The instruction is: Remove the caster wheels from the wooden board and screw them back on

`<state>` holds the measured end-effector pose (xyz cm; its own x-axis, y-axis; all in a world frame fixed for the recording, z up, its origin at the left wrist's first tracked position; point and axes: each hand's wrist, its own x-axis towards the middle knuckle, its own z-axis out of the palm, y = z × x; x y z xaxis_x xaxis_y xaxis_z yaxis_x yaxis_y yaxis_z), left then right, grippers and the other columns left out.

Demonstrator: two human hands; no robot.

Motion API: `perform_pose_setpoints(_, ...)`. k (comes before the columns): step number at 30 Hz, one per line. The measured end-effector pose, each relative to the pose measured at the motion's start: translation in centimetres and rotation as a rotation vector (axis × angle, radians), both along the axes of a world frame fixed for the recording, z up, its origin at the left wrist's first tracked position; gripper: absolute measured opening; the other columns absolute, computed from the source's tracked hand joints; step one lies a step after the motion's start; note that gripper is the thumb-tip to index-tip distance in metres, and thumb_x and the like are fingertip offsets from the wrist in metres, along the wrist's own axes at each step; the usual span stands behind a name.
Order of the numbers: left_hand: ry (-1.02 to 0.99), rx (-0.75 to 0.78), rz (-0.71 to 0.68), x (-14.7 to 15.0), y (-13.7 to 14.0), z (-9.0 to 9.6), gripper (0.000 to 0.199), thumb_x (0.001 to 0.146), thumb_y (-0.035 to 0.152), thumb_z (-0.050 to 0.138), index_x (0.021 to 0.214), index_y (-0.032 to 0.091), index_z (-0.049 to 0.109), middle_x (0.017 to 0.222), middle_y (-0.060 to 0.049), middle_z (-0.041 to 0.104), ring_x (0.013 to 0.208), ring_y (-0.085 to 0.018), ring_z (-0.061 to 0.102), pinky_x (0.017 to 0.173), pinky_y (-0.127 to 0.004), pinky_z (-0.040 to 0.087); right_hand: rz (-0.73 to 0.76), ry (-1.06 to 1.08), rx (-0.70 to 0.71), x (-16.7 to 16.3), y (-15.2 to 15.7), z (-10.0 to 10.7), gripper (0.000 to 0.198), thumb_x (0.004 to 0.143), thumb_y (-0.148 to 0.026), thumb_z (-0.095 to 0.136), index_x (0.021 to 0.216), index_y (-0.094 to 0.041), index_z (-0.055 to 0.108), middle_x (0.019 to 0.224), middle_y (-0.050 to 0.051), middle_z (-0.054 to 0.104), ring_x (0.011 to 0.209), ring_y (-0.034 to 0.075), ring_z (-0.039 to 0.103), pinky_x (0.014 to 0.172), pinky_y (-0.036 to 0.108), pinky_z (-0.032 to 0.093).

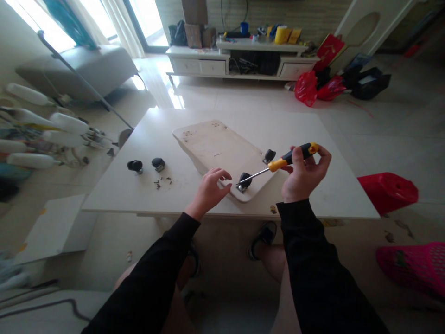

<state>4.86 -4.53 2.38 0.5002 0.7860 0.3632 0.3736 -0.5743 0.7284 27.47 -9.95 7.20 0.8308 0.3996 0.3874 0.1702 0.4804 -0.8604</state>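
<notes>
My right hand (304,174) is closed around the black and yellow handle of a screwdriver (283,160). The shaft slants down to the left, its tip at the metal plate of a black caster wheel (245,180) on the near corner of a pale board (222,146). Beside that corner, my left hand (213,185) has thumb and fingers apart, with nothing visible between them. Farther along the board's right edge sits another caster wheel (270,156). Two loose casters, one (135,165) left of the other (158,163), lie on the table near several small screws (158,183).
The white table (118,190) holds everything in front of me. A red stool (389,190) stands off its right edge, with a pink basket (413,266) nearer. White bottle-like objects (34,160) crowd the floor at left. A cluttered TV cabinet (198,65) lines the back wall.
</notes>
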Motion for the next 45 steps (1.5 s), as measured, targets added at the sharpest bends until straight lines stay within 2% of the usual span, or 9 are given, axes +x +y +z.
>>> perform_pose_setpoints(6,0.025,-0.070,-0.022,1.6,0.2,-0.4,0.015,0.084,0.011,0.084,0.091,0.021,0.077,0.088,-0.002,0.073,0.082,-0.019,0.068,0.080,-0.033,0.056,0.018,-0.069,0.003,-1.4,-0.5,1.1,0.048,0.080,-0.042,0.087,0.116,-0.031,0.057,0.102,-0.001,0.070,0.092,0.020,0.079,0.081,0.043,0.071)
perform_pose_setpoints(10,0.033,-0.078,-0.037,2.3,0.8,-0.5,0.018,0.086,0.007,0.080,0.095,0.022,0.081,0.090,-0.003,0.078,0.085,-0.020,0.071,0.087,-0.037,0.058,0.032,-0.086,0.047,-2.1,-0.9,1.7,0.047,0.079,-0.040,0.087,0.114,-0.031,0.059,0.107,-0.001,0.067,0.093,0.019,0.078,0.080,0.040,0.070)
perform_pose_setpoints(16,-0.007,-0.105,-0.085,2.8,1.0,-0.8,0.032,0.087,-0.001,0.068,0.105,0.022,0.080,0.097,-0.004,0.083,0.094,-0.021,0.076,0.093,-0.039,0.060,0.082,-0.082,-0.024,-2.8,-1.3,1.9,0.050,0.078,-0.042,0.087,0.118,-0.033,0.058,0.109,0.000,0.068,0.101,0.021,0.077,0.085,0.042,0.069)
perform_pose_setpoints(21,-0.047,-0.132,-0.100,3.2,1.2,-1.1,0.039,0.085,-0.006,0.063,0.109,0.022,0.076,0.097,-0.004,0.084,0.096,-0.021,0.079,0.097,-0.041,0.059,0.131,-0.107,-0.048,-3.6,-1.3,1.6,0.054,0.076,-0.042,0.089,0.120,-0.034,0.059,0.107,-0.001,0.070,0.101,0.020,0.076,0.082,0.037,0.069)
perform_pose_setpoints(28,-0.066,-0.141,-0.107,3.3,1.2,-1.3,0.039,0.087,-0.005,0.056,0.110,0.022,0.074,0.098,-0.005,0.084,0.098,-0.022,0.079,0.096,-0.043,0.061,0.169,-0.155,-0.103,-4.6,-1.1,1.2,0.054,0.078,-0.043,0.089,0.123,-0.036,0.060,0.111,-0.001,0.071,0.107,0.020,0.077,0.079,0.033,0.067)
perform_pose_setpoints(34,-0.071,-0.172,-0.140,3.0,0.8,-1.0,0.062,0.077,-0.013,0.039,0.117,0.020,0.072,0.101,-0.005,0.084,0.099,-0.019,0.079,0.094,-0.039,0.062,0.184,-0.182,-0.105,-4.6,-1.0,1.0,0.053,0.079,-0.043,0.089,0.123,-0.036,0.060,0.113,-0.002,0.072,0.106,0.018,0.077,0.077,0.029,0.066)
perform_pose_setpoints(40,-0.074,-0.191,-0.164,2.9,0.7,-1.3,0.071,0.071,-0.013,0.036,0.123,0.022,0.070,0.105,-0.005,0.084,0.106,-0.019,0.078,0.100,-0.041,0.060,0.183,-0.183,-0.128,-4.5,-0.8,0.9,0.054,0.081,-0.044,0.087,0.126,-0.037,0.059,0.114,-0.001,0.073,0.108,0.019,0.077,0.070,0.026,0.065)
perform_pose_setpoints(45,-0.063,-0.200,-0.201,2.7,0.7,-1.4,0.074,0.070,-0.014,0.037,0.126,0.024,0.068,0.111,-0.005,0.084,0.112,-0.020,0.078,0.101,-0.042,0.060,0.186,-0.201,-0.149,-4.5,-0.7,0.9,0.053,0.078,-0.042,0.089,0.124,-0.038,0.063,0.125,0.000,0.070,0.110,0.020,0.075,0.065,0.025,0.064)
